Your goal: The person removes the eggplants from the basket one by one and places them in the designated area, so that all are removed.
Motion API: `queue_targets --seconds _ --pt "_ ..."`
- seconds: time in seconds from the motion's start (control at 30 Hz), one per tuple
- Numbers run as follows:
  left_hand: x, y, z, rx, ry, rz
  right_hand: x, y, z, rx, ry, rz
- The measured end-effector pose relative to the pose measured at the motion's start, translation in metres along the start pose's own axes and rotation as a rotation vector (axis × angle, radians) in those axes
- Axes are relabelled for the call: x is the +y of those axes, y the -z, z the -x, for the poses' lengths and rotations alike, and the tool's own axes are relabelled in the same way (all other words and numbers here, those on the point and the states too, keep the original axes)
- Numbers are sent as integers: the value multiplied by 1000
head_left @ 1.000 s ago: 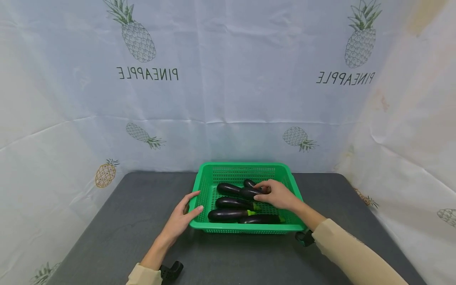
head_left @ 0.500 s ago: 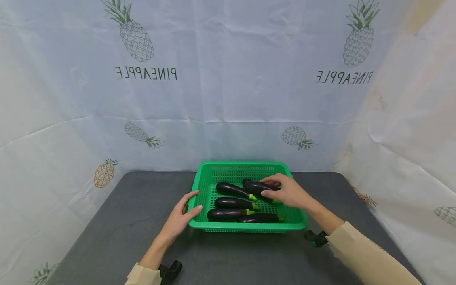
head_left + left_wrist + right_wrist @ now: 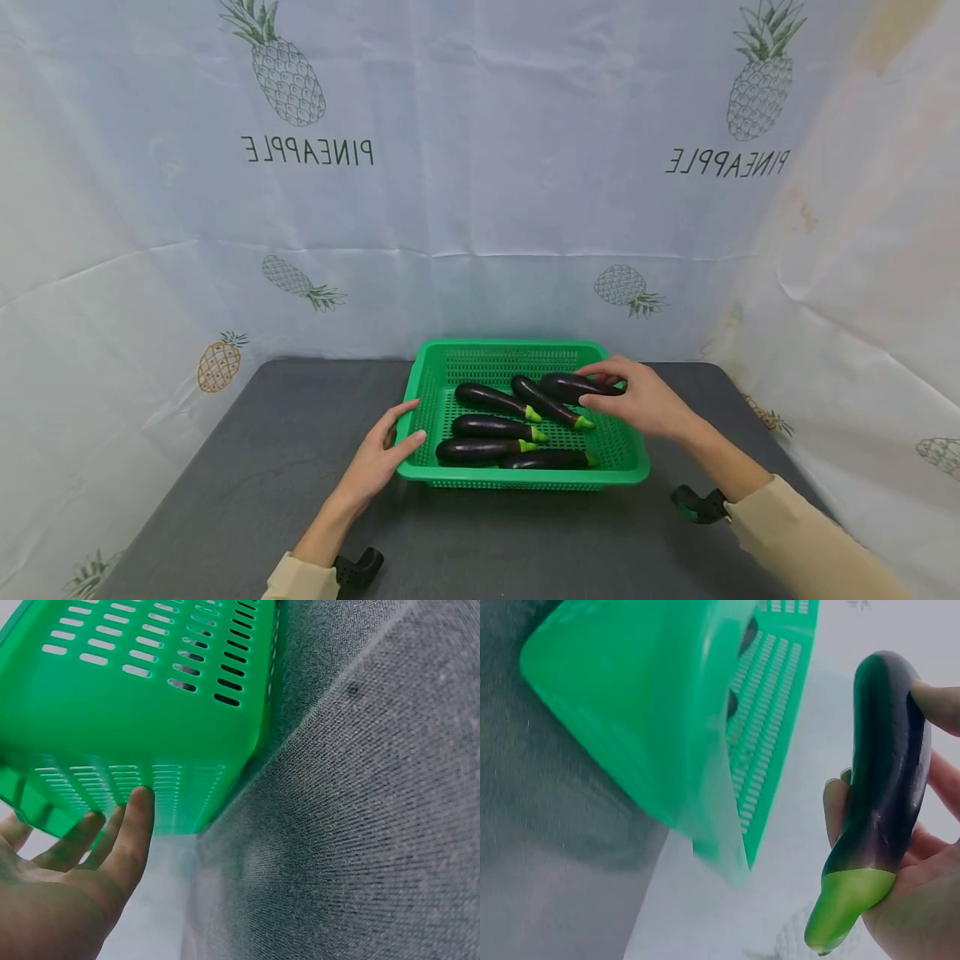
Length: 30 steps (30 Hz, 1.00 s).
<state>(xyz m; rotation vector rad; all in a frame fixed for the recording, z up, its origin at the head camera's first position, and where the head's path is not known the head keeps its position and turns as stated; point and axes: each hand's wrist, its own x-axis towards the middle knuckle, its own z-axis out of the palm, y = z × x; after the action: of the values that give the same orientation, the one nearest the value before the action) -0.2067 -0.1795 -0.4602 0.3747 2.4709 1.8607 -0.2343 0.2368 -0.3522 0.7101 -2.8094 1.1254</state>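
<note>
Head cam: the right hand (image 3: 633,398) has an eggplant (image 3: 566,387) pinched between thumb and fingers over the back right of a green slotted plastic basket (image 3: 525,477), and five other eggplants (image 3: 491,427) lie inside. Seems like the step is shifting that one eggplant, so I'd carry it level and clear of the neighbor right beside it. Its stem end is hidden behind the hand, and I can't tell if its underside touches anything. The front rim cuts off part of the front right eggplant.

Left wrist cam: the left hand (image 3: 90,881) has its fingers slightly spread and pretty straight against the basket's outside wall. Light steadying like that is probably plenty; squeezing might flex the plastic. Thumb's hard to pick out here, and so is whatever's inside.

Right wrist cam: best look at the grip. Digits close on the eggplant from both sides, green cap (image 3: 847,900) sticking out past the palm. Glossy skin could slip, so I'd use full finger pads. Only dark slivers of other eggplants show past the rim.
</note>
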Motion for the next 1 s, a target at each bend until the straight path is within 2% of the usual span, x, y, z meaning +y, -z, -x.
queue_targets --seconds 0.5,0.7,1.0 --pt "1 -1 0 -2 8 7 26 44 27 76 -15 55" --pt "1 0 1 0 5 1 44 54 32 101 -57 108" --pt "2 0 1 -2 8 1 68 60 40 126 -62 131"
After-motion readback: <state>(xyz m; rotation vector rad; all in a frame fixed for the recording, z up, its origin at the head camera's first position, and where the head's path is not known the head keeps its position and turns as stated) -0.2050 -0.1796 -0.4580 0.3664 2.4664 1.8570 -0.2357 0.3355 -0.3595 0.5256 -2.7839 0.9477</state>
